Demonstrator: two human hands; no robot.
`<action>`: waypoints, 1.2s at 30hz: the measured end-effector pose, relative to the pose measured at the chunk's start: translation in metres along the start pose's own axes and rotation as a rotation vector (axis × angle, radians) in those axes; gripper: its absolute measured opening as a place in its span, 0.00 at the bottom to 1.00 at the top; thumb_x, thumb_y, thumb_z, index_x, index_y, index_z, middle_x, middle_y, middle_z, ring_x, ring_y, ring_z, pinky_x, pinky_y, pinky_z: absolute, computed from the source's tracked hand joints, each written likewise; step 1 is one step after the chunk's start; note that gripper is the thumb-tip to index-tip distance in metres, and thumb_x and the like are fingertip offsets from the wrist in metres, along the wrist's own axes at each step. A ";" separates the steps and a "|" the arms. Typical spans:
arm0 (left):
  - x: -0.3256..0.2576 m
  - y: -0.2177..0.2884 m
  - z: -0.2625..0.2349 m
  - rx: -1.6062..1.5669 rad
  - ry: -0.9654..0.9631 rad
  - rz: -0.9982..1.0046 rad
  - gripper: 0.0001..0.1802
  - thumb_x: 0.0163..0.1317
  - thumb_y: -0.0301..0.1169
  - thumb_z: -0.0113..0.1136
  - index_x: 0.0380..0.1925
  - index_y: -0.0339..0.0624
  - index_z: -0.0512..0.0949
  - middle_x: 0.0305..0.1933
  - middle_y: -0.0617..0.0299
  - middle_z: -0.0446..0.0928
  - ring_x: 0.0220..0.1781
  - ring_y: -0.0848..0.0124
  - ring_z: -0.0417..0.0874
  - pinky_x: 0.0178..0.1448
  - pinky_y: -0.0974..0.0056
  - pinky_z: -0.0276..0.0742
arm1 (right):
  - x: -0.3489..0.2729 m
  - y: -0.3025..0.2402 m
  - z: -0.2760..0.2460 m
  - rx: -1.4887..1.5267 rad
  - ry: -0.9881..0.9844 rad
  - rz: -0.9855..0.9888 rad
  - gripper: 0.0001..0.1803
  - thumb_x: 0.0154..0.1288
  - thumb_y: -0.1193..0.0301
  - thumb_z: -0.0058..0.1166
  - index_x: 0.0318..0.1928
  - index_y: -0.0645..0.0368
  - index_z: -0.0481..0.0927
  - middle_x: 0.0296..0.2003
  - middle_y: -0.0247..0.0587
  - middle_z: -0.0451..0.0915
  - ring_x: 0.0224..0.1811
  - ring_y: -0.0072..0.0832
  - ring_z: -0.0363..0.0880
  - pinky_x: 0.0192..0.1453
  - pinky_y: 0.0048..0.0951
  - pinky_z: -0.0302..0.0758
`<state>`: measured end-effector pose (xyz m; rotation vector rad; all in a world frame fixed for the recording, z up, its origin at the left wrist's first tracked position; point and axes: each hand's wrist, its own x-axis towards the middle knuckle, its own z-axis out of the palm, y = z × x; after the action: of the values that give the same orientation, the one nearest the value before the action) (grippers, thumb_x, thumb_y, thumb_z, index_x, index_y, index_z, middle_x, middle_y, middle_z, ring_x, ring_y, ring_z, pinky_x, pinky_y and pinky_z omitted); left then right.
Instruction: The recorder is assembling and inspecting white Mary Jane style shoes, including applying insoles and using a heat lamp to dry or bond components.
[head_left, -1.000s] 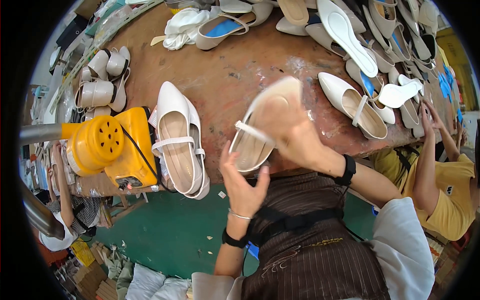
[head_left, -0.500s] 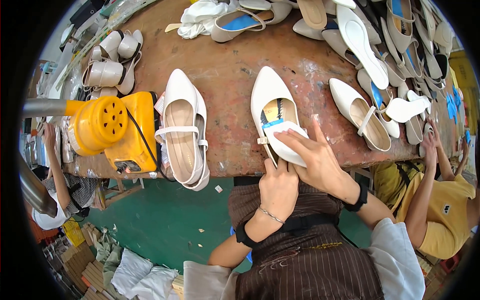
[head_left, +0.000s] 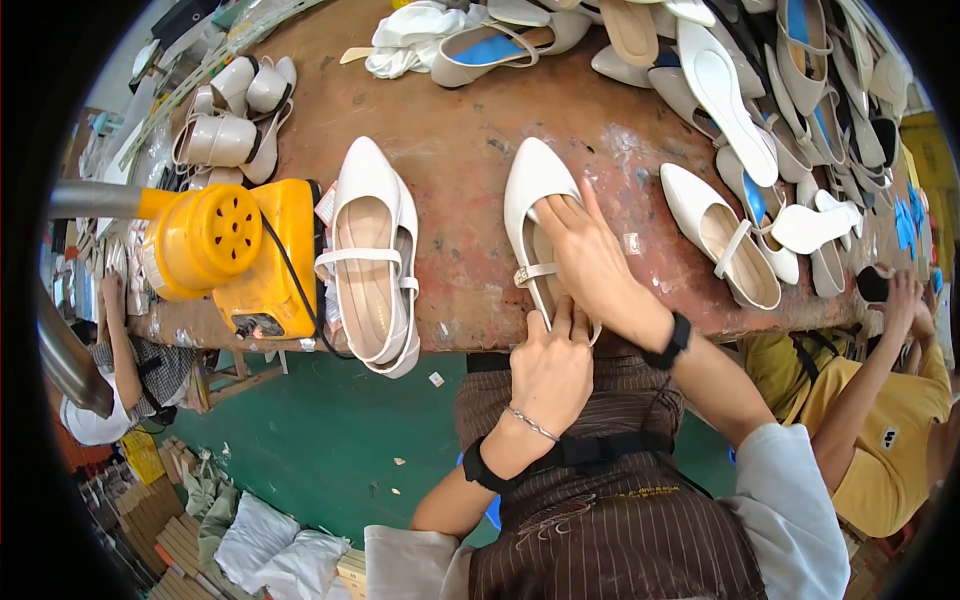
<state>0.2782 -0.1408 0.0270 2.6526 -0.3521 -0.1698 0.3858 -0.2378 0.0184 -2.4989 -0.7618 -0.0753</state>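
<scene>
A white pointed-toe flat shoe (head_left: 537, 170) lies on the bench in front of me, its toe pointing away and its buckled strap on the left side. My left hand (head_left: 553, 375) is closed on its heel end at the bench edge. Inside the opening, the fingers of my right hand (head_left: 600, 265) reach forward toward the toe, stretched out, with one finger lying along the outer right side. A beige insole (head_left: 541, 260) shows partly beside my right hand; the rest is covered.
Left of the shoe stands a pair of strapped white flats (head_left: 366, 215), beside a yellow machine (head_left: 270, 265) with a cable. A single white shoe (head_left: 705, 205) lies to the right. Shoes and white soles (head_left: 725, 100) are piled at far right. A co-worker in yellow (head_left: 880, 430) sits at right.
The white insole piece under my right hand has gone into the shoe, and my right fingers have moved forward inside. My left hand stays at the heel.
</scene>
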 end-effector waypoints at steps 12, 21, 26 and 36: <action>0.004 -0.001 -0.006 -0.102 0.091 0.012 0.10 0.48 0.27 0.65 0.33 0.35 0.83 0.37 0.55 0.80 0.41 0.55 0.78 0.34 0.56 0.80 | 0.013 -0.002 0.003 -0.261 -0.516 0.117 0.34 0.55 0.75 0.49 0.61 0.86 0.60 0.57 0.77 0.68 0.63 0.60 0.69 0.74 0.51 0.56; 0.006 0.002 -0.014 -0.072 0.008 0.010 0.10 0.48 0.27 0.66 0.33 0.41 0.83 0.37 0.57 0.80 0.41 0.53 0.77 0.37 0.54 0.80 | -0.007 0.007 0.023 -0.455 -0.004 0.063 0.21 0.60 0.70 0.50 0.51 0.72 0.72 0.43 0.55 0.77 0.53 0.42 0.76 0.76 0.46 0.51; 0.008 0.004 -0.015 -0.079 -0.047 0.024 0.14 0.48 0.26 0.65 0.38 0.41 0.83 0.41 0.57 0.80 0.42 0.53 0.77 0.39 0.54 0.81 | 0.006 0.016 0.031 -0.479 -0.059 0.093 0.18 0.61 0.70 0.48 0.49 0.69 0.76 0.39 0.49 0.80 0.52 0.37 0.77 0.79 0.48 0.40; 0.009 0.005 -0.013 -0.027 0.039 0.029 0.23 0.47 0.28 0.67 0.48 0.39 0.82 0.54 0.57 0.80 0.41 0.55 0.78 0.38 0.56 0.82 | 0.025 0.033 0.047 -0.467 -0.296 0.029 0.11 0.59 0.71 0.48 0.31 0.63 0.83 0.25 0.43 0.81 0.33 0.35 0.82 0.78 0.57 0.38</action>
<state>0.2879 -0.1421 0.0399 2.6185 -0.3729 -0.1122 0.4199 -0.2246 -0.0325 -3.0084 -0.9096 0.1478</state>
